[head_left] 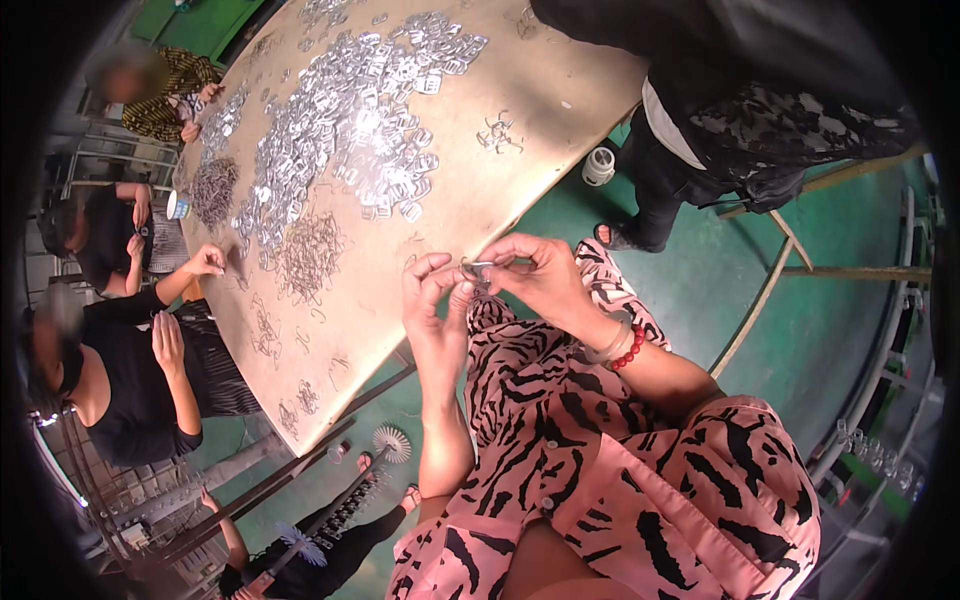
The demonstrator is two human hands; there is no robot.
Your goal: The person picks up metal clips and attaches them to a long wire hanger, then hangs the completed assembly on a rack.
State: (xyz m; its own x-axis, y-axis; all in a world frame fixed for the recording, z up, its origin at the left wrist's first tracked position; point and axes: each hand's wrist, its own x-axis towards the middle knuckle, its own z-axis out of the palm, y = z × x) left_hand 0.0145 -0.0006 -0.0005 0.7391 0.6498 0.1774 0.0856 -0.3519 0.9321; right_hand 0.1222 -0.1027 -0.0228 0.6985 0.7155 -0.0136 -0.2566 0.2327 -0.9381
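At the far left, co-workers are being seated close along the table's point(560, 90) left edge; one co-worker's hand point(207, 261) is being rested on the wood near a dark heap of wire clips point(306, 255). Further in, a broad spread of shiny metal buckles point(350, 120) is being left across the tabletop, well apart from the near edge.

Just past that near edge, a small metal piece point(478, 267) is being held over the lap, off the table, between both hands. It is being pinched narrowly by the fingertips of the left hand point(432, 290), while the right hand point(535, 275) is being closed on its other end; a red bead bracelet point(628, 348) is being worn at that wrist.

Since the piece is being worked with nothing under it but patterned cloth and the green floor point(830, 340), a slip of either pinch is likely to send it down among the table legs, where it would be hard to find. Thin wire ends may also be pressed into a fingertip.

To the right, open floor is being narrowed by a standing person point(720, 110) and a slanting frame bar point(760, 300), so room for the right elbow is being limited.
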